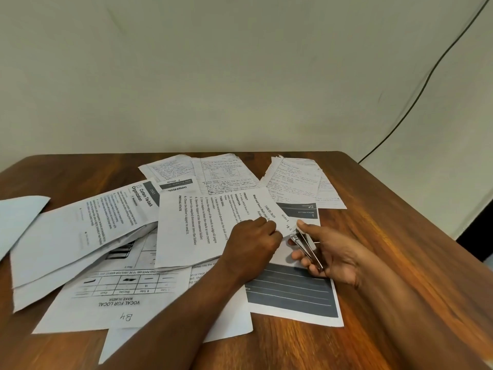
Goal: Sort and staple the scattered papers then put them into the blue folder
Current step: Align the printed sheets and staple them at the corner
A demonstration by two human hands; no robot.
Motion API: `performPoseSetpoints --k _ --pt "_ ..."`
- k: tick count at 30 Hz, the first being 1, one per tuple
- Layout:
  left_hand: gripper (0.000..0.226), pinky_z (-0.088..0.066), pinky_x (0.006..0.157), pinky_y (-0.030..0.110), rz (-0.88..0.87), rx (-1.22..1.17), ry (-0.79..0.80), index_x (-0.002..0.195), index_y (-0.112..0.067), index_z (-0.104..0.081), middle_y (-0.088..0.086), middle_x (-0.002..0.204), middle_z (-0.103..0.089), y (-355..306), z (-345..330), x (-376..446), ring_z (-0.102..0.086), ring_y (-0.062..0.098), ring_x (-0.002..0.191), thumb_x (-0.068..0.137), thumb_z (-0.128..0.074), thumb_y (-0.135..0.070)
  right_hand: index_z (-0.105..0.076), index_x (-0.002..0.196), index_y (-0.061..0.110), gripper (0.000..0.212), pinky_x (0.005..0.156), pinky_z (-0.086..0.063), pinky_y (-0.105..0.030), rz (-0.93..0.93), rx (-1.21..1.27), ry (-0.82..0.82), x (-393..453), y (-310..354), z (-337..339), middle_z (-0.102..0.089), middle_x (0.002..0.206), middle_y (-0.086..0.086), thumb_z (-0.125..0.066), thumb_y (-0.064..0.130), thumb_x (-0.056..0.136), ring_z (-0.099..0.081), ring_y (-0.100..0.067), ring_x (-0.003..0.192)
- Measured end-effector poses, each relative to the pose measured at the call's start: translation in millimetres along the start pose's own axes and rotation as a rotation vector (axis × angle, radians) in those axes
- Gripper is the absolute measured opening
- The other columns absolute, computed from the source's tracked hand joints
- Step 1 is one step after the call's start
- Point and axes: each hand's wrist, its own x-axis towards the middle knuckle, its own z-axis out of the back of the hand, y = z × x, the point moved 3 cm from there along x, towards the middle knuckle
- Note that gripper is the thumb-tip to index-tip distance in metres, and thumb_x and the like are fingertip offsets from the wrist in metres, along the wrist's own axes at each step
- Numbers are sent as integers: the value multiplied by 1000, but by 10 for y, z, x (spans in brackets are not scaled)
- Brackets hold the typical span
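Wooden desk (386, 236), brown, against a pale wall (240, 62); its far edge runs along the wall and its right edge slants down toward the near right corner. Bare wood shows on the right side and along the near edge. Black cable (416, 97) hangs down the wall at right.

Papers (120, 236) lie scattered and overlapping over the left and middle of the desk. Handwritten sheets (226, 174) lie at the far side. A printed task sheet (197, 225) sits on top in the middle. Under it, a sheet with dark grey bands (290, 292) reaches toward the near right. A folded sheet (74, 231) rises off the pile at left. A pale blue sheet-like corner (18, 220) shows at the left edge; cannot tell if it is the folder.

Left hand (253, 241): fingers curled, pinching the right corner of the task sheet, knuckles up. Right hand (325, 257): grip closed round a small metal stapler (306, 247), thumb stretched along the top, the stapler's nose pointing at that same corner, just beside the left hand's fingertips. Cannot tell whether the paper is inside the stapler's mouth.

Both forearms cross the near part of the pile; the left one covers printed sheets beneath it.
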Motion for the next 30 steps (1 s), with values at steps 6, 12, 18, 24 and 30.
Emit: performPoseSetpoints --k 6,12,18,24,30 --pt "20 -35 49 29 -50 38 8 70 -13 -65 4 69 -61 -24 18 8 -58 23 61 78 -82 -8 -64 128 -4 68 58 -63 -34 -1 -21 27 -27 47 2 -74 111 -30 -74 50 87 -70 -27 71" --pt "16 -38 51 29 -128 80 -2 71 -12 -68 5 70 -63 -69 25 15 -60 22 62 81 -81 -11 -67 120 -2 65 61 -63 -37 36 -47 -25 -30 97 -40 -76 102 -29 -76 50 84 -73 -30 75" --pt "14 -45 52 29 -122 90 -2 75 -13 -71 4 72 -66 -59 25 13 -63 21 64 83 -82 -15 -67 119 -3 58 55 -63 -35 12 -4 -36 13 107 -84 -75 100 -29 -76 45 88 -73 -29 70" --pt "14 -43 53 29 -124 101 -6 73 -14 -70 3 72 -66 -60 22 9 -62 21 65 83 -80 -13 -68 114 -6 49 53 -63 -36 -19 100 -30 66 74 -80 -74 86 -23 -73 38 93 -72 -27 64" --pt "18 -39 52 29 -141 107 -15 69 -15 -67 2 68 -62 -67 6 12 -60 21 62 84 -76 -10 -67 116 -9 44 53 -62 -37 8 124 -41 80 57 -82 -73 85 -24 -73 29 94 -74 -30 68"
